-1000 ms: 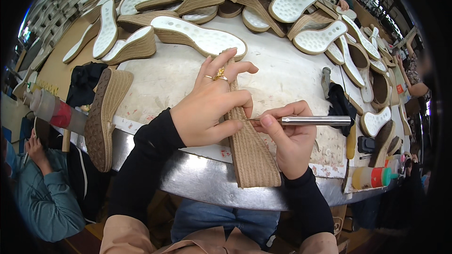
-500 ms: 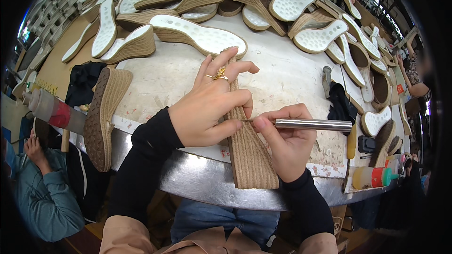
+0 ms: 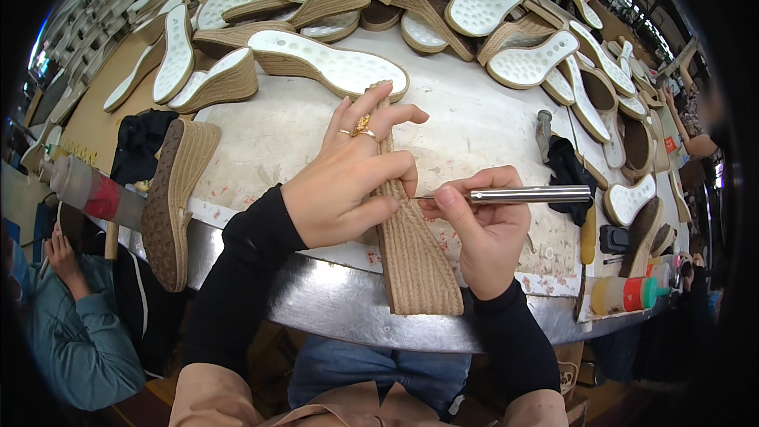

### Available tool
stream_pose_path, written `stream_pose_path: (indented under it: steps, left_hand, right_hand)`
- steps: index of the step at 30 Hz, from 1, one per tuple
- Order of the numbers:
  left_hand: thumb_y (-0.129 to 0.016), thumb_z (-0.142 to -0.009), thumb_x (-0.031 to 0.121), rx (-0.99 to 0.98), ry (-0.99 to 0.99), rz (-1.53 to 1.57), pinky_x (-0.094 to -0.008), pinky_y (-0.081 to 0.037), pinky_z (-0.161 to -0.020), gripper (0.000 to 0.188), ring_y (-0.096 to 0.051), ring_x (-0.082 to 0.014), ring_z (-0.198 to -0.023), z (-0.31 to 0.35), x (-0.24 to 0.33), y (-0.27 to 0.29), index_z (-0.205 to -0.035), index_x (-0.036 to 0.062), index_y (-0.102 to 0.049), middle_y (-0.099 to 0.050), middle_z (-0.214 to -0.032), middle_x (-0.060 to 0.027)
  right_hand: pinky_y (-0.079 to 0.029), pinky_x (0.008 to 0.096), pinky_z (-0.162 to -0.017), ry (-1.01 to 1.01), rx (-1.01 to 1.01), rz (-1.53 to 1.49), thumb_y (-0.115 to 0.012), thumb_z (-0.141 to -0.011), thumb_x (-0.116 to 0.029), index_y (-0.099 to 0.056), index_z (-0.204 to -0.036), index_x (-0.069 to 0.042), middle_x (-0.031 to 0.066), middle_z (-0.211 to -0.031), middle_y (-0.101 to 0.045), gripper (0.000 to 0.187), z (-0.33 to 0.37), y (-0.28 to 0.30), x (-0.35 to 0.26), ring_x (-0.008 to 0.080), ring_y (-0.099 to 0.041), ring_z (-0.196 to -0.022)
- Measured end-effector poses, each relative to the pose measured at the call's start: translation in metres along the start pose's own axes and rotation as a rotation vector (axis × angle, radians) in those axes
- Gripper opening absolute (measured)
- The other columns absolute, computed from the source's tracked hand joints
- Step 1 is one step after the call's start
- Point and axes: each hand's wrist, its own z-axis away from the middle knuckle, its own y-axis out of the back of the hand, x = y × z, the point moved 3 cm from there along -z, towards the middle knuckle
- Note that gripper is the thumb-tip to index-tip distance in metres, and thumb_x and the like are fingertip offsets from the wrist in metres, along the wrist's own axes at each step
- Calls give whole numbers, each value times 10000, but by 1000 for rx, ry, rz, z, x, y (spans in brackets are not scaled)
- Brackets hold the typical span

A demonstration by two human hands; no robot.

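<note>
My left hand (image 3: 348, 182) grips a rope-wrapped wedge sole (image 3: 411, 253) that stands on edge at the near rim of the worktable (image 3: 474, 122). Gold rings show on that hand's fingers. My right hand (image 3: 482, 229) holds a metal rod tool (image 3: 526, 194) lying level, its tip pressed against the sole's rope side just under my left fingers. The sole's upper end is hidden behind my left hand.
Another wedge sole (image 3: 174, 198) lies at the table's left edge. Several white-bottomed rope soles (image 3: 332, 63) crowd the far half. A glue bottle (image 3: 628, 294) sits at the right rim, a black cloth (image 3: 565, 170) near it. A person in teal (image 3: 71, 324) sits lower left.
My left hand has closed more tightly round the sole. My right hand has slid the tool's tip a little leftward against the rope.
</note>
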Motion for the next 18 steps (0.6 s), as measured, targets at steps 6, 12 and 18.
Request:
stream_pose_path:
  steps: [6,12,18]
  left_hand:
    - [-701,-689,185,141,-31,-38,-603,-60,-1176,237,-33,-501,-1473,4,5,8,-919,154,-657,-268,-1580,-189]
    - [-745,-714,238,43,-27,-60,-647,-43,-1152,194,-49,-515,-1468,5,1,6,-872,168,-656,-299,-1558,-201]
    - [-774,-709,256,18,-46,-27,-656,-59,-1143,225,-59,-525,-1465,4,0,7,-877,175,-648,-305,-1546,-213]
  right_hand:
    - [-592,277,-767,-46,-14,-26,-681,-885,59,-496,-1015,19,147,-904,-678,230,-1,1,0,164,-693,-834]
    - [-567,242,-736,-43,-47,49,-702,-875,52,-519,-995,17,135,-895,-679,222,1,-1,-1,134,-676,-829]
    - [-560,238,-720,0,-60,127,-721,-864,43,-555,-965,22,108,-897,-680,196,0,-2,-2,124,-671,-823]
